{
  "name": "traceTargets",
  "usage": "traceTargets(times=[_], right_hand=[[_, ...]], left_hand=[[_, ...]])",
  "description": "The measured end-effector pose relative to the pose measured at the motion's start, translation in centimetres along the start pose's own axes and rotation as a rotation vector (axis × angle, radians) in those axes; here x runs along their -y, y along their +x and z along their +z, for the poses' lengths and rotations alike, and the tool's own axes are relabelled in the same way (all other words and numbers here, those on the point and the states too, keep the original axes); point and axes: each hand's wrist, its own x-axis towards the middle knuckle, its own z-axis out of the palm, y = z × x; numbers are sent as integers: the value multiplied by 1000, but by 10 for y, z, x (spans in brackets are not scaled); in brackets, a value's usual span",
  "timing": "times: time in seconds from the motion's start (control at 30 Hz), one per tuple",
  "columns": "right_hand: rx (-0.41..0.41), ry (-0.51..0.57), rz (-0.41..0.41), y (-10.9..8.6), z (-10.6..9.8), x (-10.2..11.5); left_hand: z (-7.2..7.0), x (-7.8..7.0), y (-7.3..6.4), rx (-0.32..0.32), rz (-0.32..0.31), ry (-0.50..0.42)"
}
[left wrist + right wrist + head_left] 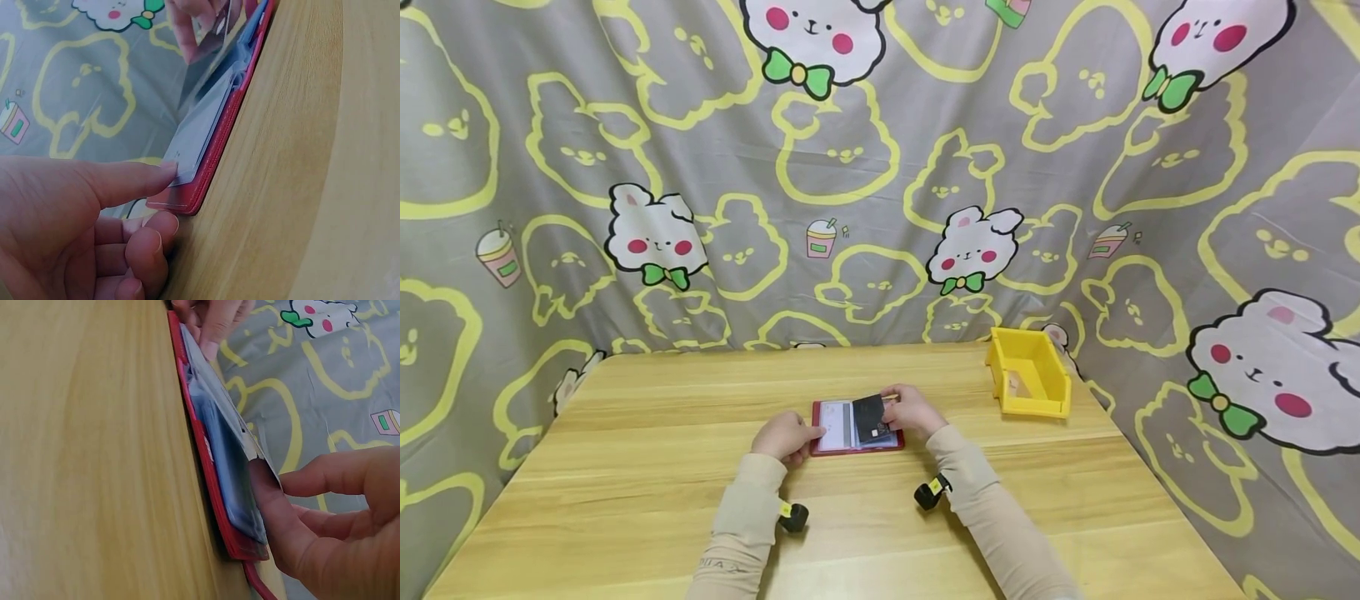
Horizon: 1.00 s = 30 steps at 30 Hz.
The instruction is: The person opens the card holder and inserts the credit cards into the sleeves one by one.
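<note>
A red card holder (857, 452) with clear plastic sleeves lies spread on the table. At its left edge, my left hand (784, 436) has the thumb on the pale sleeve page (199, 134), with the other fingers curled beside the red cover's corner. My right hand (913, 411) pinches a black card (869, 418) between thumb and fingers, over the holder's right half. Seen from the right wrist, the card's edge is tilted up above the bluish sleeves (228, 475). A red strap (256, 580) extends from the cover near that hand.
A yellow plastic bin (1036, 407) stands at the back right of the wooden table (662, 392). Behind the table hangs a grey curtain (865, 225) with cartoon prints. Each wrist wears a small black camera, the left (793, 517) and right (928, 495) both close above the tabletop.
</note>
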Motion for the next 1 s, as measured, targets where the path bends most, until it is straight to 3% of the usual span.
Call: traceTargets(times=[0.2, 1.0], right_hand=[[4, -19, -27, 2, 5, -2], [39, -73, -10, 3, 6, 1]], left_hand=[[-1, -2, -2, -1, -8, -2], [-1, -1, 1, -6, 12, 36]])
